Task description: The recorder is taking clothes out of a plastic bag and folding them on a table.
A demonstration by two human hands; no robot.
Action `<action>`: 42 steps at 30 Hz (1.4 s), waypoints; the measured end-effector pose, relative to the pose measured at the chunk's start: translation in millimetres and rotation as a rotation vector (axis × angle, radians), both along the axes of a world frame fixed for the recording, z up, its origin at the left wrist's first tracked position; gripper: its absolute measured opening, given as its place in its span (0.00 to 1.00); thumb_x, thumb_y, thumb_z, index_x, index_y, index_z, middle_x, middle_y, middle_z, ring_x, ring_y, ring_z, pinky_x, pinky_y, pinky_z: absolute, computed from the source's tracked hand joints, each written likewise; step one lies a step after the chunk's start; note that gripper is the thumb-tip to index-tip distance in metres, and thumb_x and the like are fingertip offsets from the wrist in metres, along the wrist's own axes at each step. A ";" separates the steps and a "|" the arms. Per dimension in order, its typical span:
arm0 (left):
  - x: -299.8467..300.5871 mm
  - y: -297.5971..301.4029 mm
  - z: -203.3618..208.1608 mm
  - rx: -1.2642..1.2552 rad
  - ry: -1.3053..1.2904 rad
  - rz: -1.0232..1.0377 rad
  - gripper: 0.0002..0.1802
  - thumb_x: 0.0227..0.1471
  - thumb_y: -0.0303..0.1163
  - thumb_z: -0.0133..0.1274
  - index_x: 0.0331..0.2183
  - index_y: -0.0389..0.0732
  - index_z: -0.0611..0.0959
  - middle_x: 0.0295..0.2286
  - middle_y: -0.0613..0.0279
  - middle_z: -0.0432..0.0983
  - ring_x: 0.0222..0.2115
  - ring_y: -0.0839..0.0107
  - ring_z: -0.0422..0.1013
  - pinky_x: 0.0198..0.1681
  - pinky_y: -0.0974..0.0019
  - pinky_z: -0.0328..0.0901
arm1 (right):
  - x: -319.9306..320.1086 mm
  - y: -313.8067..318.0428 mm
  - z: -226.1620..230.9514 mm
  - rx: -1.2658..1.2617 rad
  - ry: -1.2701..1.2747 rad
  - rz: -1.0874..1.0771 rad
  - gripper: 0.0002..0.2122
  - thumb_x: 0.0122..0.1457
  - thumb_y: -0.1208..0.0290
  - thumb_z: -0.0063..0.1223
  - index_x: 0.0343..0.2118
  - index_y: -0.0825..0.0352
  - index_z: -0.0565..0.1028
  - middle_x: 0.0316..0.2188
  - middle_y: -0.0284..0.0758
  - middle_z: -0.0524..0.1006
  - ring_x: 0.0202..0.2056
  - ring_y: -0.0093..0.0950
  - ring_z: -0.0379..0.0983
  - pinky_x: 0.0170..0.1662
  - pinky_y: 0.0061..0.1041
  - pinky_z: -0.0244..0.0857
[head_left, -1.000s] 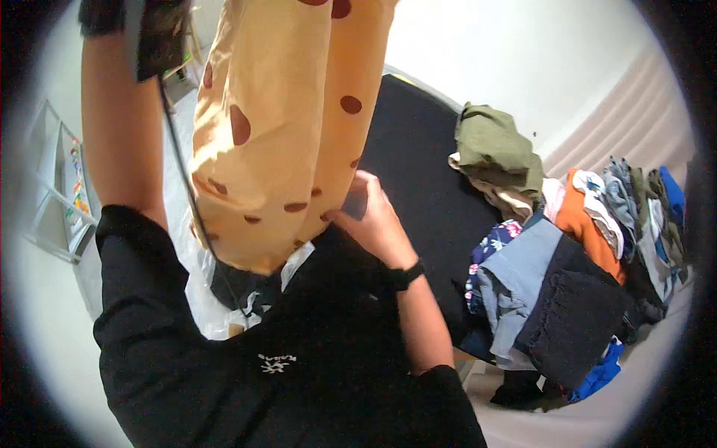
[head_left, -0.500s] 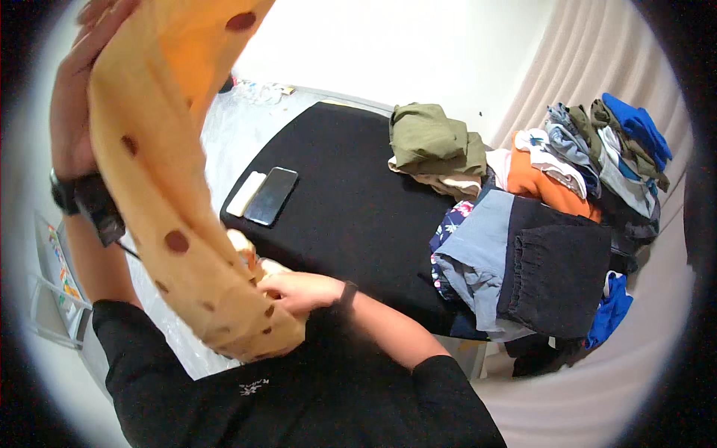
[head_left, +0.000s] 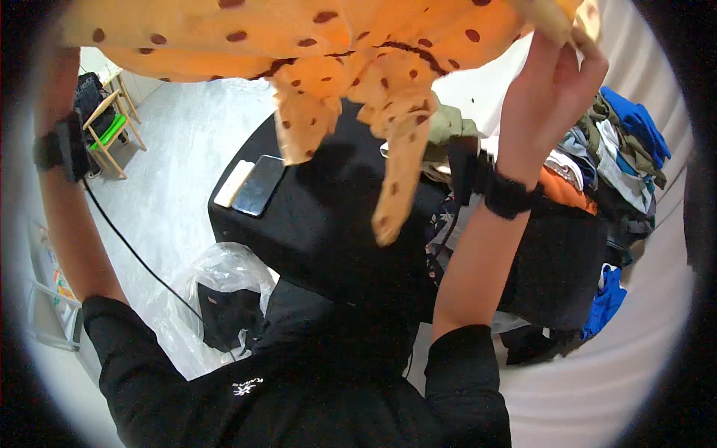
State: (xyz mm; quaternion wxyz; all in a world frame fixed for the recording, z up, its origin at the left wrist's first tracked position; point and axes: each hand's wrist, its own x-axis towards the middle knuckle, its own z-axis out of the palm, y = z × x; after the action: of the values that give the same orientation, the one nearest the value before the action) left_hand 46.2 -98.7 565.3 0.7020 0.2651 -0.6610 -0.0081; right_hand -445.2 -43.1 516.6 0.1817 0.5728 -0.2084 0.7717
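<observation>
A thin yellow-orange garment with brown spots is stretched across the top of the view, raised above the table. Two short gathered parts and a long narrow strip dangle from it; its upper part is cut off by the frame. My right hand pinches its right end between bent fingers. At the far left my left hand holds up the other end, its fingers mostly hidden by the cloth and the dim rim. Dark bands with small black devices circle both wrists.
A black table stands below, with a dark phone beside a white slab-shaped item. Piled clothes fill the right side. A clear plastic bag with dark cloth lies lower left. A wooden chair stands farther off.
The garment has gone from hanging upright on the left to being spread sideways overhead. My right hand has risen from low in the middle to the upper right, still gripping cloth.
</observation>
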 end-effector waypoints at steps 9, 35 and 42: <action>19.4 19.5 -218.4 0.524 0.233 -0.398 0.15 0.48 0.26 0.48 0.42 0.38 0.75 0.36 0.65 0.71 0.36 0.73 0.69 0.42 0.67 0.65 | -6.1 113.3 -192.2 0.836 0.051 -0.184 0.08 0.52 0.73 0.56 0.31 0.69 0.69 0.25 0.32 0.72 0.28 0.22 0.70 0.34 0.21 0.64; -183.2 -182.0 -291.9 0.807 -0.815 -0.004 0.29 0.42 0.43 0.56 0.44 0.36 0.75 0.38 0.51 0.74 0.39 0.63 0.71 0.42 0.62 0.65 | 32.9 14.0 -138.5 1.153 0.495 0.253 0.09 0.52 0.69 0.52 0.35 0.66 0.74 0.27 0.41 0.76 0.31 0.37 0.74 0.35 0.29 0.67; -186.6 -233.9 -315.0 1.025 -0.567 0.204 0.41 0.41 0.47 0.60 0.48 0.26 0.67 0.36 0.46 0.75 0.33 0.60 0.75 0.37 0.62 0.68 | 20.8 -135.6 -175.9 1.006 0.475 -0.272 0.10 0.53 0.70 0.46 0.37 0.65 0.72 0.32 0.41 0.76 0.38 0.41 0.71 0.41 0.38 0.66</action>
State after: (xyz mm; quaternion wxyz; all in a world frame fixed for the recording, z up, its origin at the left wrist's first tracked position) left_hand -140.4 -332.6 250.3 0.2776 0.6241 -0.7058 -0.1877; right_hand -424.3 -178.8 340.6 0.0264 0.7144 -0.5754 0.3973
